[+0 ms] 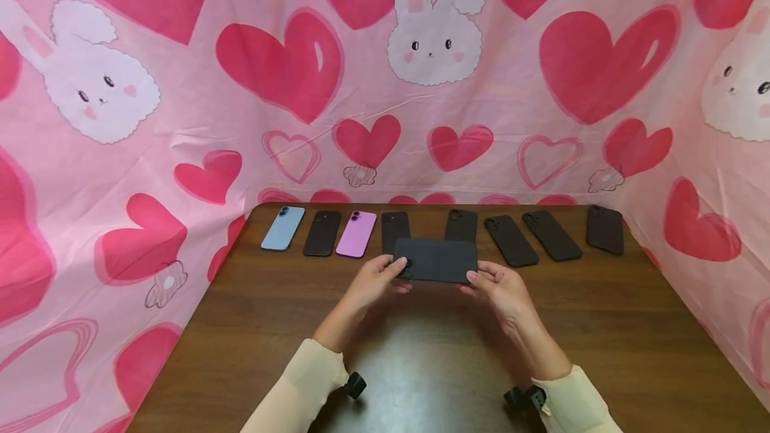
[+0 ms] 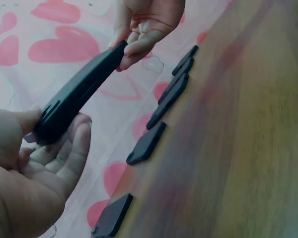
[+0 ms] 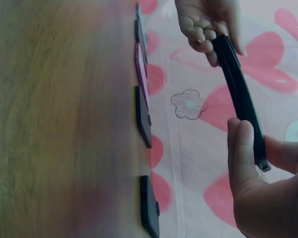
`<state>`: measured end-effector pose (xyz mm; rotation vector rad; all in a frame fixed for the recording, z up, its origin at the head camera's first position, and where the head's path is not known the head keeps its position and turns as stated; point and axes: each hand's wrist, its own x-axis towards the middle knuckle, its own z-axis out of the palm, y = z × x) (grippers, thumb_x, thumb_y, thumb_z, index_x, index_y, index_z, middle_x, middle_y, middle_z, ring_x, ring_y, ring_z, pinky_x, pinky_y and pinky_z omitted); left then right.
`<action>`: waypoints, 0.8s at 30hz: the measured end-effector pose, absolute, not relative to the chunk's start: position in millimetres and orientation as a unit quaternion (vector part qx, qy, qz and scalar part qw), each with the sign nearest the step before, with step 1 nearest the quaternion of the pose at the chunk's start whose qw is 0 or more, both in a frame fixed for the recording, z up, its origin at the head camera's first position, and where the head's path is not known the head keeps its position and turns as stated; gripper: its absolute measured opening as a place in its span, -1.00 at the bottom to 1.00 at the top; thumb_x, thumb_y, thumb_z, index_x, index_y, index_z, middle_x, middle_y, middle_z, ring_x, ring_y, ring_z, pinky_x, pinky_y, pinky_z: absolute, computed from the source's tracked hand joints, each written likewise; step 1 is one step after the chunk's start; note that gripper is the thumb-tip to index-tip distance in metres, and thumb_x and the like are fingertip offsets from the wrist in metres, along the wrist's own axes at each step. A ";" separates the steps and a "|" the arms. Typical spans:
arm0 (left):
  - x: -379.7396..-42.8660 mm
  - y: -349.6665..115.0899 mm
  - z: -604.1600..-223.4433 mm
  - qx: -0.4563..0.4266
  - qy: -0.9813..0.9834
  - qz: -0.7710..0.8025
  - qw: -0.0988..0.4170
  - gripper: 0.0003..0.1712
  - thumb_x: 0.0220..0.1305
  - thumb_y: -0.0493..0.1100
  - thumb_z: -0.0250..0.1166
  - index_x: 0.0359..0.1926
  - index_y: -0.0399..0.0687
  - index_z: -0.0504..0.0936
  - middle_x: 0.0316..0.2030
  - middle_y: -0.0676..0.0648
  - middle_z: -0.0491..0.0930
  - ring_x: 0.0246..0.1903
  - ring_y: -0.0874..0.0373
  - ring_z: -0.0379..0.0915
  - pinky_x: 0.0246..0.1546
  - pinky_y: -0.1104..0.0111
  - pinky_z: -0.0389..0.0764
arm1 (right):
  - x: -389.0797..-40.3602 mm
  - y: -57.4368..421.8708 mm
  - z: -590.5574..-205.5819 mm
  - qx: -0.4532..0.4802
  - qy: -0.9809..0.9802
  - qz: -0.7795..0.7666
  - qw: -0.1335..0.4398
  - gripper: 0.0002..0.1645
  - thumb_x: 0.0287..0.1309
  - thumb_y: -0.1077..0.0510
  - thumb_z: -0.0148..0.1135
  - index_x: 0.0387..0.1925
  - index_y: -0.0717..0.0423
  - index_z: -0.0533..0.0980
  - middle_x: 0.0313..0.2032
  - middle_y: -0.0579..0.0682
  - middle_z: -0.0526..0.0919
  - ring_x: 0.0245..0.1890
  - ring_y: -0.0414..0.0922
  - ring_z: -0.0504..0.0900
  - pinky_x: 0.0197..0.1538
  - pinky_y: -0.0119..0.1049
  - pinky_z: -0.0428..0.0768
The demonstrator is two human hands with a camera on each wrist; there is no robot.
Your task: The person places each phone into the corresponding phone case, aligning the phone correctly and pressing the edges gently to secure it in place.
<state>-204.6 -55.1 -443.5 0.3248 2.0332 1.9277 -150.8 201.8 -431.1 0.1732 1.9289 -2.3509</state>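
Black, smooth-backed and phone-shaped, the held piece (image 1: pixel 439 259) lies across the centre of the frame, above the table and gripped at both ends. Left hand (image 1: pixel 377 278): thumb on the near face beside the camera end, fingers curled behind. Right hand (image 1: pixel 498 286): thumb on the opposite end, fingers likewise behind, so both sets are clamped on it.

The step in hand looks like steadying the piece for handling or inspection. A next move would call for keeping both ends supported and, if it were to be set down, lowering it level without knocking the row behind.

As for containers, the piece may be a protective case; I cannot tell whether a phone sits inside.

Farther out, along the table's (image 1: pixel 421 366) back edge, the left of the row has a light blue phone (image 1: pixel 283 228), a black phone (image 1: pixel 321 232), a pink phone (image 1: pixel 356 234) and a dark phone (image 1: pixel 395 227) partly covered by the held piece. Right of centre are four dark phone-shaped pieces (image 1: pixel 511 240). Heart-printed cloth (image 1: pixel 277 65) fills the upper frame.
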 end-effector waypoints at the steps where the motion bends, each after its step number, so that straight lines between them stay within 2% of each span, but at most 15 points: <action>1: -203.9 -55.9 -444.4 0.118 0.703 0.682 0.162 -0.62 0.52 -0.09 0.17 -0.06 -0.44 0.52 -0.23 -0.32 0.70 -0.20 -0.25 0.71 -0.05 0.05 0.69 | -150.6 201.5 -431.0 0.058 0.634 -0.770 0.046 -0.47 0.36 0.44 0.13 0.27 0.64 0.25 -0.18 -0.02 0.75 -0.24 -0.10 0.79 0.00 -0.18 0.68; 4: -202.0 -57.5 -444.8 0.131 0.700 0.685 0.155 -0.68 0.52 -0.16 0.17 -0.11 -0.44 0.52 -0.26 -0.38 0.70 -0.26 -0.23 0.73 -0.14 0.14 0.73 | -150.1 200.7 -431.2 0.063 0.639 -0.765 0.047 -0.47 0.36 0.45 0.12 0.28 0.63 0.25 -0.17 0.00 0.75 -0.26 -0.15 0.79 0.02 -0.16 0.67; 7: -200.0 -58.6 -443.5 0.136 0.704 0.680 0.152 -0.71 0.53 -0.19 0.15 -0.10 -0.45 0.50 -0.25 -0.48 0.66 -0.39 -0.06 0.74 -0.21 0.17 0.74 | -149.8 199.9 -431.5 0.061 0.640 -0.764 0.051 -0.45 0.37 0.43 0.13 0.29 0.62 0.24 -0.14 0.01 0.74 -0.26 -0.16 0.79 0.04 -0.14 0.66; 10: -198.3 -59.4 -441.6 0.140 0.710 0.674 0.147 -0.71 0.53 -0.20 0.14 -0.08 -0.46 0.48 -0.33 -0.44 0.67 -0.52 0.14 0.68 -0.24 0.11 0.74 | -149.3 200.2 -432.0 0.054 0.635 -0.769 0.056 -0.43 0.38 0.40 0.15 0.30 0.61 0.24 -0.13 0.01 0.75 -0.25 -0.15 0.79 0.04 -0.16 0.67; 13: -197.2 -58.8 -440.0 0.148 0.715 0.669 0.137 -0.69 0.52 -0.20 0.15 -0.05 -0.47 0.47 -0.38 -0.38 0.68 -0.58 0.22 0.63 -0.24 0.02 0.73 | -147.9 201.5 -433.1 0.042 0.631 -0.772 0.057 -0.42 0.38 0.38 0.16 0.30 0.61 0.23 -0.13 -0.01 0.75 -0.23 -0.15 0.78 0.04 -0.18 0.67; 19: -194.1 -57.5 -441.2 0.162 0.711 0.672 0.128 -0.71 0.51 -0.21 0.16 -0.07 -0.47 0.47 -0.30 -0.56 0.64 -0.54 0.18 0.67 -0.23 0.03 0.73 | -148.0 207.2 -429.6 0.002 0.645 -0.763 0.051 -0.36 0.37 0.33 0.20 0.35 0.53 0.20 -0.13 -0.18 0.72 -0.12 -0.30 0.69 0.04 -0.37 0.64; 21: -192.9 -56.6 -442.1 0.170 0.707 0.674 0.132 -0.71 0.52 -0.22 0.15 -0.07 -0.49 0.47 -0.28 -0.58 0.63 -0.50 0.10 0.70 -0.22 -0.01 0.72 | -149.8 210.1 -426.9 -0.013 0.637 -0.769 0.045 -0.39 0.38 0.32 0.19 0.33 0.51 0.23 -0.13 -0.20 0.73 -0.12 -0.32 0.69 -0.04 -0.44 0.64; 24: -191.9 -56.4 -440.9 0.169 0.710 0.670 0.139 -0.69 0.52 -0.21 0.16 -0.06 -0.50 0.49 -0.26 -0.53 0.66 -0.39 -0.11 0.73 -0.16 -0.11 0.68 | -152.3 211.5 -424.3 -0.018 0.621 -0.783 0.035 -0.52 0.39 0.35 0.16 0.23 0.53 0.32 -0.19 -0.15 0.78 -0.20 -0.27 0.74 -0.17 -0.41 0.69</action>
